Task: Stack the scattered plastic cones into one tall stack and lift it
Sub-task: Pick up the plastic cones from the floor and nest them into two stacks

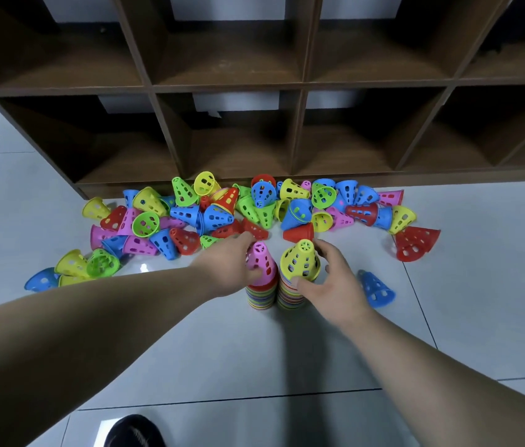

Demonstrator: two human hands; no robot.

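Two upright stacks of perforated plastic cones stand side by side on the tiled floor. The left stack [261, 290] is topped by a pink cone [261, 258]; my left hand [228, 266] grips that pink cone from the left. The right stack [290, 293] is topped by a yellow cone [299, 259]; my right hand [332, 282] holds it with the thumb in front and the fingers behind. Beyond the stacks, several loose cones [222, 211] in red, blue, green, yellow and pink lie scattered along the foot of the shelf.
A dark brown cubby shelf [303, 88] fills the back. A lone blue cone [377, 288] lies right of the stacks, a large red one [416, 243] farther right. A red cone [299, 233] lies just behind the stacks. A black shoe [135, 432] shows at the bottom.
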